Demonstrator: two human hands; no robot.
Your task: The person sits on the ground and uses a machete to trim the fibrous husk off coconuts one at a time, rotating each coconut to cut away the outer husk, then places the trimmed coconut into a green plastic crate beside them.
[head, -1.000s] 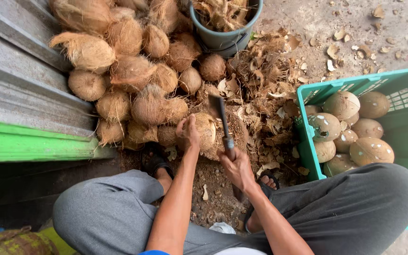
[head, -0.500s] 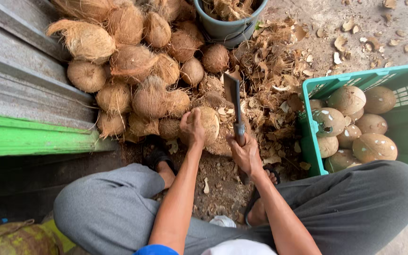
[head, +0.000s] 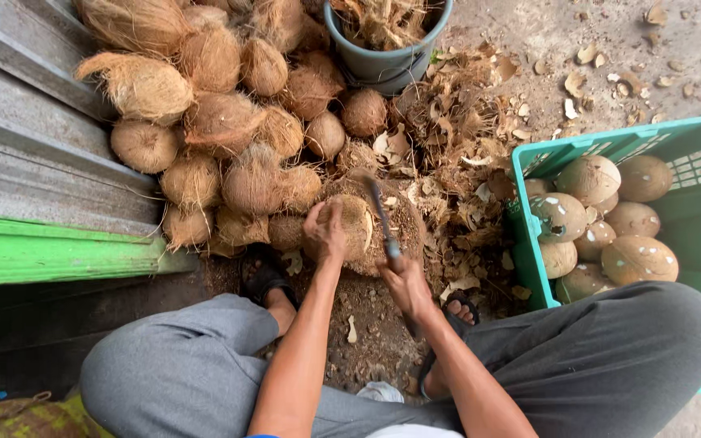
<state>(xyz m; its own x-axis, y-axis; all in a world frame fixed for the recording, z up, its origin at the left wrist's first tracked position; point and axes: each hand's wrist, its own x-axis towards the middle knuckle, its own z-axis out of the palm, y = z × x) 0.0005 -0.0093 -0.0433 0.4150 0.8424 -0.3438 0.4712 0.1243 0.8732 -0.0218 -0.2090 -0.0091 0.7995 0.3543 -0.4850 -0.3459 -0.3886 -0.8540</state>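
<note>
My left hand (head: 325, 231) grips a husky brown coconut (head: 354, 225) that rests on a low fibre-covered block (head: 399, 231) between my feet. In my right hand (head: 403, 282) is the handle of a heavy knife (head: 380, 212), whose dark blade lies against the right side of that coconut, pointing away from me. I sit low with grey trousers, knees spread to either side of the work spot.
A pile of unpeeled hairy coconuts (head: 221, 122) lies at the far left against a grey and green wall (head: 34, 203). A green plastic crate (head: 683, 268) at my right holds several peeled coconuts (head: 590, 180). A grey bucket (head: 387, 61) of husk stands beyond. Husk scraps (head: 464, 138) litter the ground.
The knife has come down from a raised position onto the right side of the coconut. My left hand keeps hold of the coconut, and the view has shifted slightly.
</note>
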